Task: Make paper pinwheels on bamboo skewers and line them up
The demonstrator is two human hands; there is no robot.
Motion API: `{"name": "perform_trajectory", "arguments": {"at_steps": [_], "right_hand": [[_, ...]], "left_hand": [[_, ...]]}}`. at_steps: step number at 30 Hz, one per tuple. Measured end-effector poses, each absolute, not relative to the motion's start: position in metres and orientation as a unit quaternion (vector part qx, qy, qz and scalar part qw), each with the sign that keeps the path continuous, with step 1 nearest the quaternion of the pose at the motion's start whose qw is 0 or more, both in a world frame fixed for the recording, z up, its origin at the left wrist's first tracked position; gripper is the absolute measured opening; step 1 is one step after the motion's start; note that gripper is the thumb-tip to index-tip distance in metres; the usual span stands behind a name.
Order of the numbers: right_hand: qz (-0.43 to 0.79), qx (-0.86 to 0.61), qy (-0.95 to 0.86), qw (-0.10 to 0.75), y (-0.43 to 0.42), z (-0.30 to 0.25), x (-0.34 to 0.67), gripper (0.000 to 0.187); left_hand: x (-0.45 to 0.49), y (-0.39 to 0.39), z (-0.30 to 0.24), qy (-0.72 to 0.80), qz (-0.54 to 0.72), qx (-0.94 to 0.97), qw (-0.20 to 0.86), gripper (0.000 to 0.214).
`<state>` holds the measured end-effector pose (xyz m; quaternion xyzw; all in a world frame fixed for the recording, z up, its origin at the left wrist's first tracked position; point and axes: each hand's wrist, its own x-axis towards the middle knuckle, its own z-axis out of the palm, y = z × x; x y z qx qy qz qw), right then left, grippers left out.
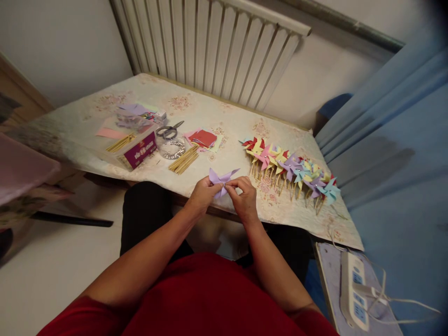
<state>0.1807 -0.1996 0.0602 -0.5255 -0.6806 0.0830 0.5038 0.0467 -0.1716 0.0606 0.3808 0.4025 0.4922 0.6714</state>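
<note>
A lilac paper pinwheel (222, 178) is held up just over the table's front edge, between my two hands. My left hand (205, 192) is closed on its left side, thumb in front near the centre. Thumb and forefinger of my right hand (243, 193) pinch at the pinwheel's middle; any small part between those fingertips is too small to make out. Just beyond lie a bundle of thin wooden sticks (184, 159), a stack of coloured paper squares (203, 139) and a clear round dish of small shiny pieces (172, 148).
Several finished pinwheels on sticks (290, 165) lie in a row at the right. Scissors (170, 130), a purple-fronted box (140, 150) with sticks and a bag of paper pieces (135, 115) are at the left. A power strip (354, 291) with cables sits at lower right, beside a blue curtain (395, 154).
</note>
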Motion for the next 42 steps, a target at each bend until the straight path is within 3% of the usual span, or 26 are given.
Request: {"name": "perform_trajectory", "arguments": {"at_steps": [15, 29, 38, 42], "right_hand": [[0.110, -0.543, -0.669, 0.495, -0.199, 0.058, 0.182, 0.014], [0.280, -0.594, -0.570, 0.494, -0.197, 0.059, 0.185, 0.011], [0.319, -0.594, -0.538, 0.506, -0.197, 0.053, 0.184, 0.011], [0.304, -0.607, -0.519, 0.520, -0.195, 0.046, 0.186, 0.020]], "left_hand": [[0.046, -0.172, 0.060, 0.426, 0.473, 0.445, 0.630, 0.026], [0.039, -0.169, 0.049, 0.461, 0.422, 0.661, 0.415, 0.012], [0.039, -0.168, 0.045, 0.466, 0.415, 0.649, 0.435, 0.010], [0.039, -0.168, 0.044, 0.465, 0.414, 0.647, 0.440, 0.011]]}}
